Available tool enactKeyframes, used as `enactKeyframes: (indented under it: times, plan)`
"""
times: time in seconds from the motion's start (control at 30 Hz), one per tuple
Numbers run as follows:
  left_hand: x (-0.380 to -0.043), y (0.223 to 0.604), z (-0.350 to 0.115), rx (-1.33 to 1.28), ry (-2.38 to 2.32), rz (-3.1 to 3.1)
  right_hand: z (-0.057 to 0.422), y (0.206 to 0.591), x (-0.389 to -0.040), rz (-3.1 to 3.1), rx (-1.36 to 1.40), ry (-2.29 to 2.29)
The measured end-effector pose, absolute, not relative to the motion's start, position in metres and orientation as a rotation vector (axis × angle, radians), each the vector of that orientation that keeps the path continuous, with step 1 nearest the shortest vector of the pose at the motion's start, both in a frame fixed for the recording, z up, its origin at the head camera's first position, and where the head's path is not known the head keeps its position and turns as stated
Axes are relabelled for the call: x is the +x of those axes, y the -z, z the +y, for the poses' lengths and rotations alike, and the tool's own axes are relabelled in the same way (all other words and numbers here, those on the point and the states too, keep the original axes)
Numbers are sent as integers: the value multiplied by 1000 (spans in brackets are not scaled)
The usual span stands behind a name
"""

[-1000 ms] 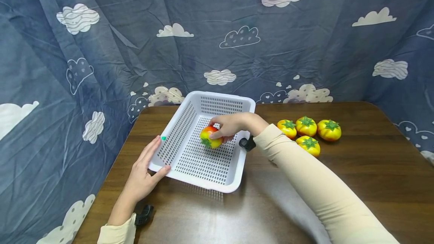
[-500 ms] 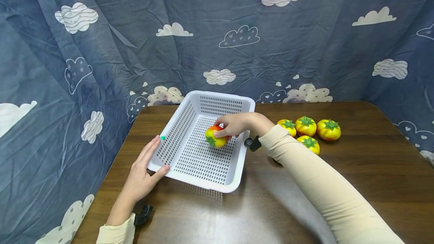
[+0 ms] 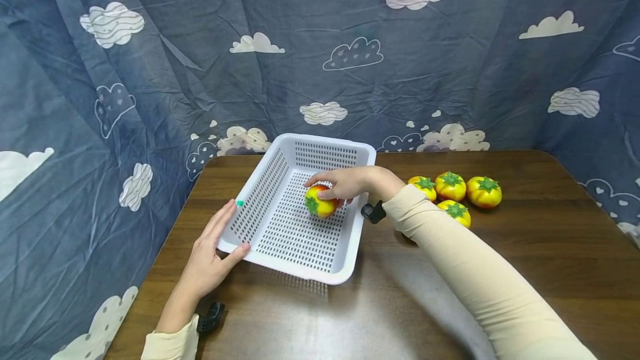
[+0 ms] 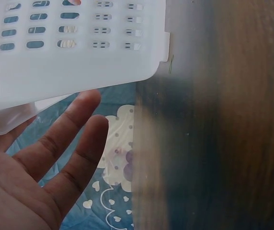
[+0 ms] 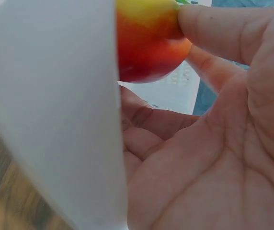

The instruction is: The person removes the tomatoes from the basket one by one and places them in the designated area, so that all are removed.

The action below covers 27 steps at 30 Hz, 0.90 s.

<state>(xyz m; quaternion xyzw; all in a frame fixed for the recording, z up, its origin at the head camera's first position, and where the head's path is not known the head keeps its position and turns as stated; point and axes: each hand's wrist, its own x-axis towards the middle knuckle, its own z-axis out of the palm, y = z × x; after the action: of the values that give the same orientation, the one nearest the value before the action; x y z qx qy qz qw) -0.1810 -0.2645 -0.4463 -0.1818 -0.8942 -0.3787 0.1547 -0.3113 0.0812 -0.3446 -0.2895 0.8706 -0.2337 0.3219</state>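
Note:
A white perforated plastic basket point(image 3: 280, 260) stands on the wooden table, turned slightly askew. My left hand point(image 3: 206, 263) rests against its near-left corner with fingers fairly straight and the thumb touching the near rim. In the left wrist view, two fingers point(image 4: 74, 167) extend free below the basket wall point(image 4: 103, 62). My right hand point(image 3: 345, 183) reaches over the right rim and holds a yellow-and-red tomato point(image 3: 320, 203) low inside, its green leafy top facing left. The right wrist view shows the thumb on the tomato point(image 5: 146, 48); basket wall hides part of both.
Several similar tomatoes point(image 3: 484, 192) sit together on the table right of the basket, partly behind the right forearm sleeve point(image 3: 465, 271). A blue cloud-patterned curtain point(image 3: 280, 88) hangs behind the wooden table point(image 3: 540, 238).
My right hand has shifted slightly right inside the basket with the tomato, and its index finger now stretches farther over the top. The left hand and the basket have stayed put.

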Motion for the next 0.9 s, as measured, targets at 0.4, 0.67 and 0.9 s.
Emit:
enactKeyframes:
  times: [0.4,0.67,0.9]
  plan:
    - [-181,441,-264,-523,1075,-2583,82,345,-311,2310,-766,616]
    - [-180,443,-265,-510,1083,-2591,81,345,-311,2300,-721,637]
    - [-181,446,-266,-535,1083,-2558,82,345,-312,2286,-719,667]
